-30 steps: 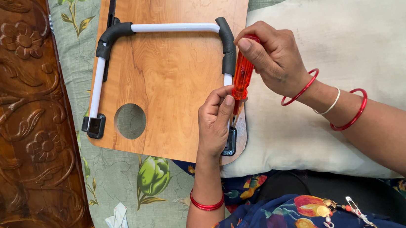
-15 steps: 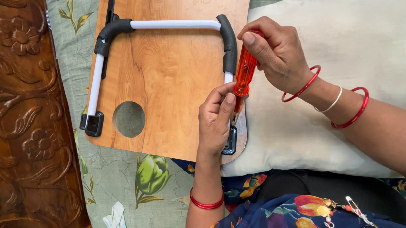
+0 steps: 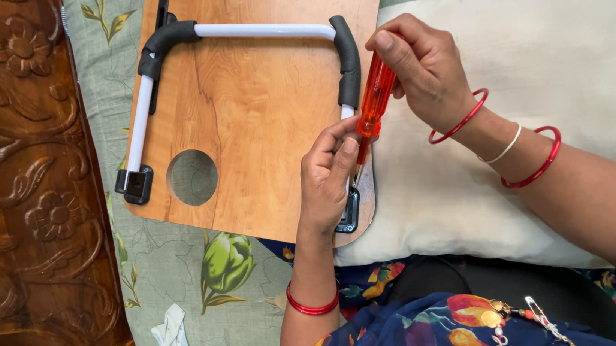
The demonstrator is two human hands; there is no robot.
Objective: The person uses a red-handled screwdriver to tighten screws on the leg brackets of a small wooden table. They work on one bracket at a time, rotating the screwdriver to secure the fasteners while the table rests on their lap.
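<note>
A wooden lap tray [image 3: 256, 103] lies upside down on a floral bedsheet, with a round hole [image 3: 192, 177] near its lower left. A white tube leg [image 3: 264, 30] with black foam corners runs across it in a U shape. My right hand [image 3: 422, 72] grips the orange handle of a screwdriver [image 3: 374, 105], whose shaft points down at the black bracket [image 3: 348, 214] at the tray's lower right corner. My left hand [image 3: 327, 178] pinches the shaft near the tip and rests on the tray beside the bracket.
A carved dark wooden bed frame [image 3: 16, 193] fills the left side. A cream pillow [image 3: 542, 98] lies on the right, under my right forearm. The other black bracket [image 3: 134, 185] sits at the tray's left. A crumpled white scrap [image 3: 172, 336] lies on the sheet.
My right hand has shifted slightly on the screwdriver handle, as in turning it. My left hand stays at the shaft by the bracket. The tray has not moved.
</note>
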